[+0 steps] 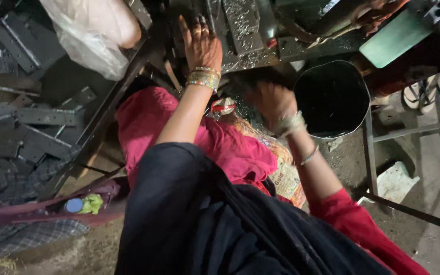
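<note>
- Left hand [199,43], bangles at the wrist, lies flat with fingers spread on the metal bench [250,56], among shavings at its front edge; it grasps nothing.
- Right hand [273,102], blurred, hangs below the bench edge, just beside the black bucket [332,99]; grip cannot be told.
- Metal plates [31,122] are piled at far left.

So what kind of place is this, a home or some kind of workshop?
Most likely a small metalworking workshop. Flat grey metal pieces lie heaped on the left, metal shavings coat the machine bed by the left hand, and a dark metal bucket sits beside the right hand.
</note>
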A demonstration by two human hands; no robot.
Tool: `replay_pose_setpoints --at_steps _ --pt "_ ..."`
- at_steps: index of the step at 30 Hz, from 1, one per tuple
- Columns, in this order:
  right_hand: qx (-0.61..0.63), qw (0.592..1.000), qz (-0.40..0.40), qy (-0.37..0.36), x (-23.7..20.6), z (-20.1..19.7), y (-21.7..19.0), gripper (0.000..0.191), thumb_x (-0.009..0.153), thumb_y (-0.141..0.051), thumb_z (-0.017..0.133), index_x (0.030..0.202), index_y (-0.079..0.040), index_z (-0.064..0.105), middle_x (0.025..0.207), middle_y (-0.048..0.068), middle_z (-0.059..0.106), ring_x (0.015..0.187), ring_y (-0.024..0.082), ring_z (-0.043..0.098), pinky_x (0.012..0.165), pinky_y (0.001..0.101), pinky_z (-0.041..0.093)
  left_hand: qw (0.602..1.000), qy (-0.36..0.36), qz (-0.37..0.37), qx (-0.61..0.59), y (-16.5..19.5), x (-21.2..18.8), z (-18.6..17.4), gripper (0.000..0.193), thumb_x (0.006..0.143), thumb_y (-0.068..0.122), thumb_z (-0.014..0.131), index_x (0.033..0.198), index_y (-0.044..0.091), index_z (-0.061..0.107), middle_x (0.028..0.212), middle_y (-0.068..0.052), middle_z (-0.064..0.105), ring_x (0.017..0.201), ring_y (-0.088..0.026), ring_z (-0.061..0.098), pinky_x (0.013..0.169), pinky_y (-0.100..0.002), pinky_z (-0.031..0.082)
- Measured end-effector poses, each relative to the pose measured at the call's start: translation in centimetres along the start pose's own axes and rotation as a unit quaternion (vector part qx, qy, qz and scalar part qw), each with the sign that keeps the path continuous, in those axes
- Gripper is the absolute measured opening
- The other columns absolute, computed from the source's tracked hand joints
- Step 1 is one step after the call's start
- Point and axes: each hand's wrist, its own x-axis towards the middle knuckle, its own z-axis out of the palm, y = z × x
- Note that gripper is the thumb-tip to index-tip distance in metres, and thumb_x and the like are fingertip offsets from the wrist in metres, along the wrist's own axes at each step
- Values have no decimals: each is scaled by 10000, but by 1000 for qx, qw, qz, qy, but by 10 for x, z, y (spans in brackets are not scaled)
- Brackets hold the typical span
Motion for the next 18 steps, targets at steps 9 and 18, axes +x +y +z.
replay_pose_setpoints --at_steps 9,18 --pt "30 998 43 -40 4 -18 -15 541 932 -599 573 1078 -89 672 900 205 735 818 404 706 680 518 559 999 31 25 14 -22 17 -7 406 992 211 536 1313 44 720 1423 -130 636 1453 -305 412 1244 -630 71" --pt "10 998 -26 47 -21 63 17 438 951 -518 642 941 -80 667 912 164 731 899 372 697 778 498 567 995 -42 1 -89 -30 38 1 392 1116 272 471 1345 46 696 1483 -130 613 1491 -339 380 1266 -633 79"
